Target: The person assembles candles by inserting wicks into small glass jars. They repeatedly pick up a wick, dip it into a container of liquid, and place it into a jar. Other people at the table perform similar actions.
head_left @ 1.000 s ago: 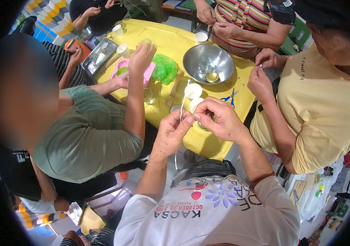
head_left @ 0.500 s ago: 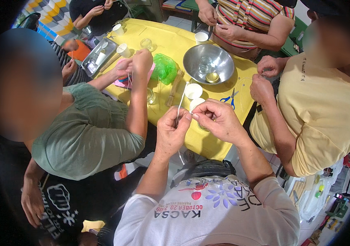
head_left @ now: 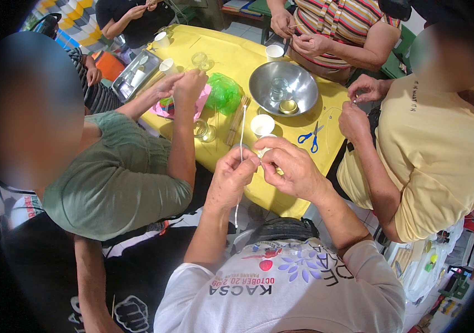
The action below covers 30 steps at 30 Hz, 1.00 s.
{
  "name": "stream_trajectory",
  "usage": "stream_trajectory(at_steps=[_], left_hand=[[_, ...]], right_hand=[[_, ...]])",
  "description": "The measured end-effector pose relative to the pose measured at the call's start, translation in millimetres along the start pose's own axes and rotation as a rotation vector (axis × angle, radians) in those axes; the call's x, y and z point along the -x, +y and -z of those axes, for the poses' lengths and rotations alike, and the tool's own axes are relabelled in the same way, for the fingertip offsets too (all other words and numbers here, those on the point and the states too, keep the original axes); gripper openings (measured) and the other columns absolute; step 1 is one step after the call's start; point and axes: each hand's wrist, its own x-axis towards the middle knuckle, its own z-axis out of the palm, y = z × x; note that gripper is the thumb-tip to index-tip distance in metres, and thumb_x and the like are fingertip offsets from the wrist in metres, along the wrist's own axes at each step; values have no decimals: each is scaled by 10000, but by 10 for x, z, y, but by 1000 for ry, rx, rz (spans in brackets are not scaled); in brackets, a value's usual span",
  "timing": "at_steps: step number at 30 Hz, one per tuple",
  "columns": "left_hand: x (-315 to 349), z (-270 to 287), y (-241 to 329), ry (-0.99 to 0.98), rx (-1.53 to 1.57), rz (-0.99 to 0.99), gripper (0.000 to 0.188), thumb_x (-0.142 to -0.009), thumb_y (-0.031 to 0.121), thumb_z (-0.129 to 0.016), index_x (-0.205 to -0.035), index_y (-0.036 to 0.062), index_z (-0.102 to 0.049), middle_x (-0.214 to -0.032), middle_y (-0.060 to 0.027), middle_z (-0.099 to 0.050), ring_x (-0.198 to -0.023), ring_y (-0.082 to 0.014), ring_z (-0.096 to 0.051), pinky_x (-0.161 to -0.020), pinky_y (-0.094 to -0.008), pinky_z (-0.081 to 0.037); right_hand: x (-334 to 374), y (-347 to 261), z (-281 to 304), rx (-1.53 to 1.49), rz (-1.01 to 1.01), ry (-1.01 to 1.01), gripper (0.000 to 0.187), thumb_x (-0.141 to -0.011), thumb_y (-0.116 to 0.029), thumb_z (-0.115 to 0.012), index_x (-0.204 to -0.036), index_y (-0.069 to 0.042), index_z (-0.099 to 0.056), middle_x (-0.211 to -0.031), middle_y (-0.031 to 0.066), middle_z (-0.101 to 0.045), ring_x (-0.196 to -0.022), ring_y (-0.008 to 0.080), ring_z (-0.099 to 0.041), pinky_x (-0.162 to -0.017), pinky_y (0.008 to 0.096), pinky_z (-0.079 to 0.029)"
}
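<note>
Over the near edge of the yellow-covered table, my left hand (head_left: 230, 175) is closed on a thin white cord (head_left: 243, 130). One length of the cord stands up above the fingers, and another hangs below the hand. My right hand (head_left: 292, 172) pinches thumb to forefinger right against my left fingertips. A tiny pale bit shows between the two hands, too small to make out. Just beyond them stands a white paper cup (head_left: 262, 126), with another cup partly hidden behind my right fingers. Blue-handled scissors (head_left: 312, 141) lie open to the right.
A steel bowl (head_left: 259, 83) holds a glass jar (head_left: 280, 89) and a gold-lidded jar (head_left: 288, 107). Left of it lie a green plastic bag (head_left: 223, 95), a bundle of sticks (head_left: 235, 126) and glass jars (head_left: 207, 133). Co-workers sit close on both sides and across the yellow table (head_left: 237, 50).
The cord has straightened and stands more upright in my left hand. Both hands stay fingertip to fingertip, shifted only slightly. A co-worker's arm at lower left has moved right.
</note>
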Motion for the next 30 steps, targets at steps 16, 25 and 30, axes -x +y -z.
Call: stream_trajectory(at_steps=[16, 25, 30], left_hand=[[78, 4, -89, 289, -1041, -713, 129, -784, 22, -661, -904, 28, -612, -822, -123, -570, -664, -278, -597, -574, -345, -477], [424, 690, -133, 251, -1135, -860, 189, -718, -32, -662, -897, 18, -631, -827, -119, -598, -666, -245, -611, -547, -320, -487], [69, -35, -292, 307, -818, -651, 107, -775, -20, -632, -879, 4, -626, -781, -43, -580, -579, -114, -520, -487, -235, -389]], right_hand=[[74, 62, -217, -187, -308, -66, 65, -839, -28, -558, -875, 0, -512, -917, 104, -575, -707, 170, -541, -581, 283, -442], [105, -191, -840, -98, -360, -189, 108, -857, -97, -533, -911, -7, -510, -839, 172, -539, -815, 374, -550, -714, 426, -437], [153, 122, -137, -104, -270, -132, 93, -865, -82, -527, -912, -6, -500, -890, 177, -532, -851, 366, -541, -737, 415, -435]])
